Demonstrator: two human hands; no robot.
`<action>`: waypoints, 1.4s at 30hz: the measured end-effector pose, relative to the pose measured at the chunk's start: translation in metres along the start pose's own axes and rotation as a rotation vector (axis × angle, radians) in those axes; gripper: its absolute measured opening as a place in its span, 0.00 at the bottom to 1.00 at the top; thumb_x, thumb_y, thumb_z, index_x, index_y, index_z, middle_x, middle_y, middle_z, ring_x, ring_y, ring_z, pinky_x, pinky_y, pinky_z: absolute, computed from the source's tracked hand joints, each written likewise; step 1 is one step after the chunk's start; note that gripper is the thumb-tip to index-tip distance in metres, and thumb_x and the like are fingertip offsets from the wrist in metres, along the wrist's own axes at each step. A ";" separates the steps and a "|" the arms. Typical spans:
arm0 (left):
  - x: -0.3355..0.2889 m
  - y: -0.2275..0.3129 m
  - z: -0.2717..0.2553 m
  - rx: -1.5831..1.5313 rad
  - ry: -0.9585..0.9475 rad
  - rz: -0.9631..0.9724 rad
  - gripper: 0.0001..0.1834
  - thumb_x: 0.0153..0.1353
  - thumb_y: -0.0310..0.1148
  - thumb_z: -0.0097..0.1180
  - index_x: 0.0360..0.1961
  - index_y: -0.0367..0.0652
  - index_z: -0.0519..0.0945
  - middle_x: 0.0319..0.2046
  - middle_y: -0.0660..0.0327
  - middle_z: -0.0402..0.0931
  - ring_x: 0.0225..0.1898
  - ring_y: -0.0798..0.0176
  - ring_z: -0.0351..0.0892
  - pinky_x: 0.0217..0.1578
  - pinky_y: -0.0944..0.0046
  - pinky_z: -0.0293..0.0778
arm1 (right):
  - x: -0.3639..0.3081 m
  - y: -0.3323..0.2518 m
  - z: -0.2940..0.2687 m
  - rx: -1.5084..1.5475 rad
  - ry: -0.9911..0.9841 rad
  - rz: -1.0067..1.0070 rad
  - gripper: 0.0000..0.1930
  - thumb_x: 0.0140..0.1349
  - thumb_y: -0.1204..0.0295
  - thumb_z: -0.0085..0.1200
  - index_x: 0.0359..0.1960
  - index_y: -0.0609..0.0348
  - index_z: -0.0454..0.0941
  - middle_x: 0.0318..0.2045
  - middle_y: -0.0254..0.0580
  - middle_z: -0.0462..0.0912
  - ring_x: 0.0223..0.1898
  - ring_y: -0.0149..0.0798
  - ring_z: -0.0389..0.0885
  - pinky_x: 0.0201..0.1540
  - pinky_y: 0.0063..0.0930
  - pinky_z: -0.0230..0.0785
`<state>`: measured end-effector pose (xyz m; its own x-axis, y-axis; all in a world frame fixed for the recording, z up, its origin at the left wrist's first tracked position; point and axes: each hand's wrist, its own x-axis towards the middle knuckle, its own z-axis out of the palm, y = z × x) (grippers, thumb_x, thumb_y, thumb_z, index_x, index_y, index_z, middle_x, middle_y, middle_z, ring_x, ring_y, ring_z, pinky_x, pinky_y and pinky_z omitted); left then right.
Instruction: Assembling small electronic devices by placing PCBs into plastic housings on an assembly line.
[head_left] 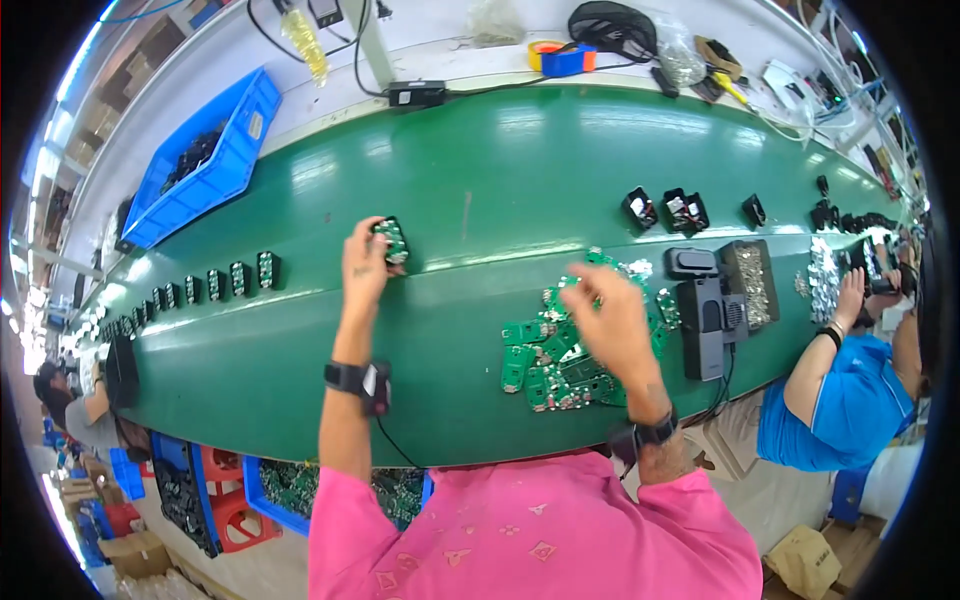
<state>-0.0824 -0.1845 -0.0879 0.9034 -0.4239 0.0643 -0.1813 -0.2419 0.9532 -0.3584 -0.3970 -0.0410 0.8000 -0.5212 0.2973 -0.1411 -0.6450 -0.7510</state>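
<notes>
My left hand (364, 268) is closed on a small black case with a green circuit board (393, 240) set in it, held over the green bench at the middle. To the right, my right hand (612, 312) hovers above a loose pile of green circuit boards (545, 372). Its fingers are bent and apart, and nothing shows between them. Part of the pile is hidden beneath that hand and forearm. Off to the left, a row of black cases with boards (240, 279) runs along the bench.
A blue bin (205, 165) of dark parts stands at the far left. Three black cases (686, 210) sit at the back right, behind a dark grey device (703, 325) and a tray of small metal parts (750, 285). Co-workers sit at both ends; one wears a blue shirt (840, 400).
</notes>
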 end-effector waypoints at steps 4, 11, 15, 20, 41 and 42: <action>0.051 -0.033 -0.012 0.290 -0.003 -0.058 0.18 0.72 0.33 0.44 0.60 0.45 0.73 0.33 0.57 0.79 0.18 0.65 0.78 0.26 0.66 0.78 | 0.060 0.078 -0.043 -0.650 0.223 -0.002 0.32 0.48 0.72 0.69 0.57 0.63 0.73 0.44 0.50 0.81 0.48 0.53 0.74 0.50 0.43 0.65; 0.026 -0.019 -0.004 0.679 0.312 0.133 0.26 0.72 0.47 0.42 0.65 0.46 0.70 0.45 0.44 0.76 0.49 0.38 0.76 0.51 0.47 0.73 | 0.105 0.154 -0.062 -0.860 -0.024 0.139 0.39 0.44 0.67 0.71 0.60 0.63 0.69 0.48 0.53 0.79 0.50 0.58 0.74 0.55 0.46 0.69; -0.068 0.032 0.031 0.336 0.161 0.284 0.36 0.57 0.36 0.65 0.66 0.39 0.67 0.47 0.51 0.75 0.37 0.60 0.80 0.36 0.61 0.76 | 0.095 0.096 -0.050 -0.357 -0.198 0.328 0.34 0.45 0.65 0.72 0.55 0.63 0.73 0.41 0.54 0.83 0.45 0.55 0.80 0.49 0.45 0.74; -0.164 0.069 0.077 0.142 -0.283 0.243 0.56 0.42 0.39 0.78 0.72 0.47 0.58 0.69 0.48 0.53 0.48 0.52 0.80 0.44 0.59 0.80 | -0.008 -0.026 0.034 0.025 -0.288 0.036 0.32 0.43 0.62 0.75 0.48 0.62 0.73 0.39 0.51 0.82 0.41 0.48 0.83 0.44 0.39 0.75; -0.183 0.025 0.038 -0.259 -0.149 -0.161 0.06 0.58 0.28 0.64 0.35 0.39 0.86 0.50 0.51 0.72 0.50 0.60 0.75 0.49 0.63 0.73 | -0.036 -0.001 0.019 -0.342 -0.585 -0.428 0.22 0.49 0.76 0.66 0.50 0.50 0.82 0.53 0.44 0.73 0.55 0.52 0.69 0.57 0.45 0.66; -0.182 0.025 0.040 -0.224 -0.133 -0.124 0.06 0.57 0.29 0.64 0.33 0.38 0.85 0.45 0.53 0.75 0.51 0.59 0.75 0.49 0.62 0.72 | -0.036 0.002 0.019 -0.332 -0.573 -0.429 0.20 0.50 0.76 0.65 0.48 0.51 0.83 0.52 0.44 0.74 0.55 0.52 0.70 0.57 0.45 0.66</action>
<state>-0.2675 -0.1484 -0.0876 0.8519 -0.5173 -0.0822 0.0310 -0.1070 0.9938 -0.3766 -0.3688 -0.0648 0.9871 0.1226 0.1033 0.1539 -0.9046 -0.3974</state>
